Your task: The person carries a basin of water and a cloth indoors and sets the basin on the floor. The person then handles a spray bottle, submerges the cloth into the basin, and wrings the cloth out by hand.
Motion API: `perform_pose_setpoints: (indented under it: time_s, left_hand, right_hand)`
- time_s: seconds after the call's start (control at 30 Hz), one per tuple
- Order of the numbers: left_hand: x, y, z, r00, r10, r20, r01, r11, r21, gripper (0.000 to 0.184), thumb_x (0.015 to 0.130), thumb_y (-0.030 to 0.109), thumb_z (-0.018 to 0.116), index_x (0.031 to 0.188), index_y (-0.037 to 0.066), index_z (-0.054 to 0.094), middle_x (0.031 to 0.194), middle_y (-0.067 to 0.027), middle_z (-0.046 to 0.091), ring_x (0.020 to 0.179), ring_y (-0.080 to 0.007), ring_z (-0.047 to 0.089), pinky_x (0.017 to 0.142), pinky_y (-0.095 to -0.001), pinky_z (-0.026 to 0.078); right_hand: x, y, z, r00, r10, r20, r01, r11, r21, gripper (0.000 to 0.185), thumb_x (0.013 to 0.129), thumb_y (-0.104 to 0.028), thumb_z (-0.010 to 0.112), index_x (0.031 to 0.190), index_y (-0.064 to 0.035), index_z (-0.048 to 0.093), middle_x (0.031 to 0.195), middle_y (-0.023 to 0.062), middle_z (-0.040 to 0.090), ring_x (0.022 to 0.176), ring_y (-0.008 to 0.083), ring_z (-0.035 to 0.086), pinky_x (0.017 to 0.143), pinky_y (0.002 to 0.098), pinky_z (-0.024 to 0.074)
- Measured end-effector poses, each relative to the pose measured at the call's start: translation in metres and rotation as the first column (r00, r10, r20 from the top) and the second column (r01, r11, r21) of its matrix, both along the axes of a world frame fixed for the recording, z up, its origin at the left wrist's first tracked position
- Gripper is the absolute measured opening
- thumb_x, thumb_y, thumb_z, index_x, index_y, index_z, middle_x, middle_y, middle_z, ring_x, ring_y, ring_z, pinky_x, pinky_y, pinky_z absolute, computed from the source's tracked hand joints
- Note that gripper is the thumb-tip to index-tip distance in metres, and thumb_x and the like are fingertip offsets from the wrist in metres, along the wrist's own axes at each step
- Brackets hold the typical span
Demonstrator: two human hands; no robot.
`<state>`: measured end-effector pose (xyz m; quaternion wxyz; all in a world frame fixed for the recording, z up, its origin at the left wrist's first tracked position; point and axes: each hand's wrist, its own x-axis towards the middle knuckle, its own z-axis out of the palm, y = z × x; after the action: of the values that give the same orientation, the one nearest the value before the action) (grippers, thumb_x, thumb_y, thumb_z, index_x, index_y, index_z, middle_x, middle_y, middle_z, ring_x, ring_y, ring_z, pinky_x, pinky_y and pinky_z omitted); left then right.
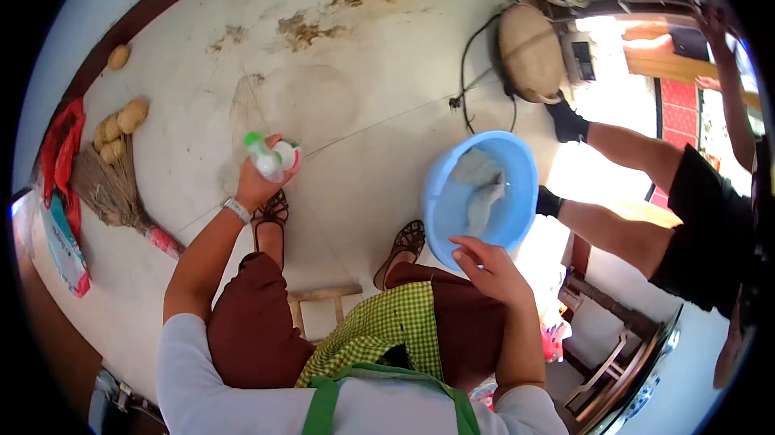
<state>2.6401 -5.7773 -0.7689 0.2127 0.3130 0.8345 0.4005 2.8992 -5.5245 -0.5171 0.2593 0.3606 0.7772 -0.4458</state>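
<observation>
My left hand [260, 182], with a pale band on its wrist, is closed around a small whitish bottle [266, 162] that has a green cap. Against the same hand shows a white, rounded piece with red and green edges; whether it belongs to the bottle I cannot tell. My right hand [488, 268] hovers at the near rim of a blue plastic basin [433, 221], its fingers loosely apart and nothing between them. Inside the basin lies a wet-looking white cloth [483, 201]. Whether my right fingers touch the rim is unclear.
Another person's legs [622, 225] stand right of the basin. A round lidded pot-like object [529, 52] and a dark cord [464, 72] lie beyond it. To the left are a straw broom [117, 189], several yellowish gourd-like objects [131, 115] and a red bag [60, 152]. A wooden stool [327, 295] is below me.
</observation>
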Motion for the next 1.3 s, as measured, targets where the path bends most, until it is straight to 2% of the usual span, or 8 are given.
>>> perform_pose_setpoints:
  time_s: [0.07,0.13,0.27,0.4,0.63,1.0,1.23,1.3]
  left_hand:
    - [0.007,-0.005,0.019,0.998,-0.005,0.066,0.000,0.997,0.080,0.066,0.063,0.017,0.075,0.118,0.001,0.044,0.106,-0.0123,0.056,0.094,-0.0230,0.057,0.081,-0.0307,0.045]
    - [0.013,-0.016,0.036,0.907,0.134,0.400,-0.197,0.973,0.120,0.064,0.065,0.013,0.074,0.119,0.000,0.042,0.104,-0.0106,0.057,0.093,-0.0191,0.056,0.080,-0.0294,0.045]
    - [0.023,-0.053,0.054,0.962,0.183,0.201,-0.209,0.971,0.115,0.064,0.067,0.009,0.073,0.121,-0.002,0.041,0.103,-0.0101,0.056,0.092,-0.0168,0.055,0.079,-0.0282,0.046]
    - [0.036,-0.084,0.086,0.821,0.384,0.423,-0.486,0.858,0.165,0.060,0.070,0.006,0.071,0.121,-0.004,0.040,0.106,-0.0122,0.054,0.096,-0.0182,0.054,0.081,-0.0306,0.045]
    - [0.032,-0.114,0.159,0.880,0.384,0.281,-0.460,0.837,0.298,0.063,0.070,0.007,0.072,0.121,-0.008,0.037,0.106,-0.0145,0.055,0.092,-0.0193,0.056,0.081,-0.0305,0.047]
    - [0.071,-0.024,0.365,0.978,0.186,0.095,-0.208,0.832,0.514,0.051,0.070,0.009,0.072,0.112,-0.004,0.047,0.103,-0.0090,0.055,0.091,-0.0156,0.055,0.082,-0.0278,0.044]
    - [0.115,0.061,0.388,0.911,-0.024,0.411,-0.218,0.818,0.533,0.039,0.072,0.015,0.071,0.103,-0.001,0.053,0.095,-0.0063,0.058,0.082,-0.0147,0.058,0.073,-0.0274,0.047]
    - [0.114,0.077,0.358,0.918,-0.021,0.397,-0.227,0.791,0.567,0.038,0.070,0.015,0.072,0.100,0.000,0.055,0.094,-0.0073,0.059,0.082,-0.0150,0.058,0.073,-0.0284,0.047]
  right_hand:
    - [0.004,-0.001,0.000,1.000,0.021,-0.024,-0.020,0.999,0.041,0.027,0.085,-0.017,0.054,0.107,-0.0015,0.055,0.075,0.0127,0.061,0.067,0.0185,0.059,0.061,0.0297,0.0456]
    - [0.009,0.000,0.001,0.998,0.043,-0.054,-0.039,0.997,0.069,0.028,0.085,-0.019,0.053,0.106,-0.0015,0.055,0.074,0.0139,0.061,0.064,0.0225,0.059,0.059,0.0319,0.0454]
    - [0.022,-0.001,-0.014,0.986,0.083,-0.143,-0.070,0.993,0.092,0.029,0.084,-0.023,0.053,0.104,-0.0022,0.056,0.078,0.0167,0.062,0.068,0.0290,0.061,0.062,0.0356,0.0467]
    - [0.029,-0.005,-0.021,0.982,0.114,-0.150,-0.091,0.984,0.156,0.032,0.083,-0.026,0.051,0.104,-0.0024,0.056,0.088,0.0171,0.062,0.081,0.0308,0.059,0.073,0.0379,0.0462]
    - [0.039,0.000,-0.041,0.961,0.239,-0.142,-0.184,0.930,0.320,0.032,0.082,-0.029,0.050,0.100,-0.0042,0.059,0.097,0.0173,0.060,0.092,0.0328,0.056,0.081,0.0398,0.0434]
    - [0.058,-0.020,-0.017,0.950,0.273,-0.152,-0.176,0.868,0.464,0.030,0.079,-0.024,0.048,0.098,-0.0032,0.059,0.100,0.0189,0.059,0.094,0.0351,0.055,0.082,0.0425,0.0429]
    - [0.055,-0.076,0.002,0.916,0.320,-0.240,-0.198,0.885,0.422,0.030,0.081,-0.024,0.048,0.098,-0.0013,0.057,0.096,0.0193,0.059,0.091,0.0351,0.055,0.080,0.0441,0.0429]
    - [0.054,-0.085,-0.002,0.832,0.487,-0.266,-0.400,0.858,0.322,0.029,0.082,-0.023,0.048,0.098,-0.0008,0.056,0.095,0.0189,0.059,0.091,0.0354,0.055,0.079,0.0441,0.0431]
